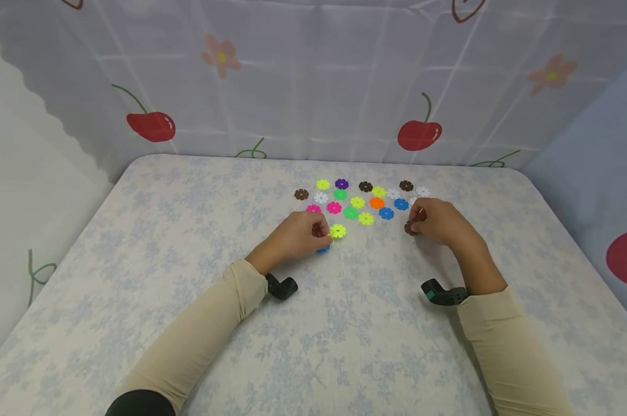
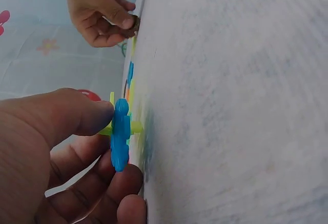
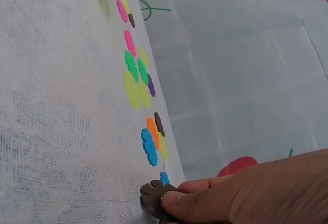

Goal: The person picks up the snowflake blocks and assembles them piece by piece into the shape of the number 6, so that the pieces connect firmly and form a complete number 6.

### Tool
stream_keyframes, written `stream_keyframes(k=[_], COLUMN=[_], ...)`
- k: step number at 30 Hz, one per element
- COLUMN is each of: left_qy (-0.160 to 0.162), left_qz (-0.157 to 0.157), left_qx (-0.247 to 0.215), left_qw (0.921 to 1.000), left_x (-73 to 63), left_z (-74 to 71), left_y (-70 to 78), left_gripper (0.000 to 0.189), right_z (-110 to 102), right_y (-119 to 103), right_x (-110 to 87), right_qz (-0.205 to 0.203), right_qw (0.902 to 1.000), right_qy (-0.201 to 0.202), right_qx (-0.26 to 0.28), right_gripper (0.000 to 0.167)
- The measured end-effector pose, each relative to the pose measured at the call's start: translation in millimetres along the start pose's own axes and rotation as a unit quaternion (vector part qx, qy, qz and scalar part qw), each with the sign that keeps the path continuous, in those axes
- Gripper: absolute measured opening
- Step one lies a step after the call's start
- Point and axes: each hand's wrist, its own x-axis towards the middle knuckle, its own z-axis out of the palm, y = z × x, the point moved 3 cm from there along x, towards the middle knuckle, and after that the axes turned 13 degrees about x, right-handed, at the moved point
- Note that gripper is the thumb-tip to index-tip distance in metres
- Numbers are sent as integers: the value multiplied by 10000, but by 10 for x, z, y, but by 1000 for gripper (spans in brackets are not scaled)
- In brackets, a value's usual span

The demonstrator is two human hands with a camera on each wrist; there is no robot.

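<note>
My left hand [image 1: 300, 236] pinches a small joined piece of notched plastic discs just above the table. In the left wrist view a blue disc [image 2: 120, 142] is edge-on, with yellow-green disc [image 2: 136, 127] parts crossing it. How they slot together is partly hidden by the thumb and fingers. To the right, my right hand [image 1: 438, 221] holds a brown notched disc [image 3: 152, 197] between thumb and fingers, low over the cloth. Between and beyond the hands lie loose discs, among them an orange disc [image 1: 377, 203], a pink disc [image 1: 334, 207] and a purple disc [image 1: 341, 184].
A pale patterned cloth covers the table [image 1: 344, 335]. Several more discs lie toward the back, including a green disc [image 1: 351, 213], a blue disc [image 1: 386, 214] and a white disc [image 1: 321, 197]. Behind the table's far edge hangs a curtain [image 1: 303, 86] printed with cherries and flowers.
</note>
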Motion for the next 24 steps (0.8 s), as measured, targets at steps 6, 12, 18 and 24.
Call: stream_keyframes(k=[6,12,18,24], left_qy=[-36,-65,-56,-146], left_qz=[-79,-170,-168,-123], left_qx=[-95,-198,-349,-476], left_qw=[9999,9996,9992,9987], left_x=[5,5,11,24], left_z=[2,4,17,47], left_y=[-6,-8,-3,-14], left_gripper=[9,15,22,22], right_z=[101,354,553,633], right_y=[-132,-343,-465,-500], right_x=[3,12,28,30], right_qz=[-472,-1031,-1396,-1535], right_qw=[9971,9895,9834,9786], right_qy=[10,-172,-83,1], right_qx=[601,1001,1159,1369], right_gripper=[9,6,6,10])
